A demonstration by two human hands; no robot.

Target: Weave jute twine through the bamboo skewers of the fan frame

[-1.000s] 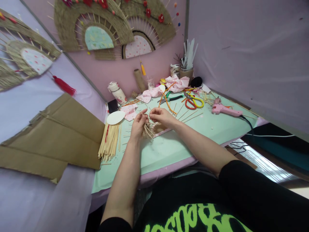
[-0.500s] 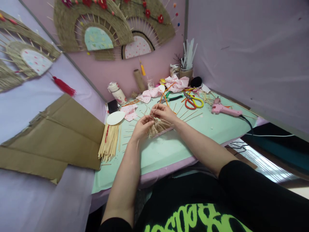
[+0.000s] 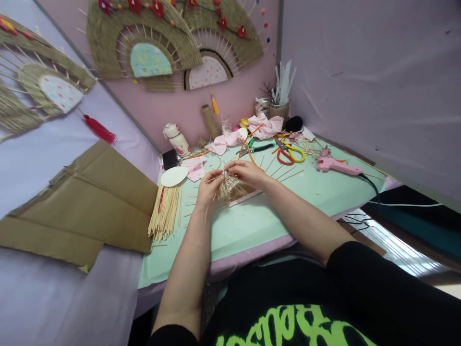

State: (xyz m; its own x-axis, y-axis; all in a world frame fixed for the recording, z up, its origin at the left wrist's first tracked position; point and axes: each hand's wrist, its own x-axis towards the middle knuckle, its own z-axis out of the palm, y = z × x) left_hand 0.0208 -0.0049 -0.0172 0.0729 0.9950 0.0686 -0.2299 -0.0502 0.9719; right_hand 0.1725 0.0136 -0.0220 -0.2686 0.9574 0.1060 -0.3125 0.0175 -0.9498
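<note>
Over a half-made fan (image 3: 242, 193), whose thin sticks spread out flat on the table, my two hands are close together. A loose, pale tan bundle of twine (image 3: 227, 188) hangs between them. My left hand (image 3: 209, 187) pinches the twine with thumb and fingers. From the other side, my right hand (image 3: 245, 173) is also closed on it, its fingertips almost meeting the left ones. The hands and twine hide part of the fan. Its straight lower edge, trimmed in pink, shows below my right hand.
Left stand bundled sticks (image 3: 165, 211) under a white oval piece (image 3: 175, 176) and a cardboard sheet (image 3: 90, 206). Behind are a bottle (image 3: 177, 139), pink cloth (image 3: 265, 126), pliers (image 3: 262, 147) and scissors (image 3: 286, 154). A corded pink glue gun (image 3: 338, 166) lies right.
Both hands have shifted slightly left and a little apart at the wrists, with the twine bundle between them. More of the fan's brown base now shows beneath my right hand.
</note>
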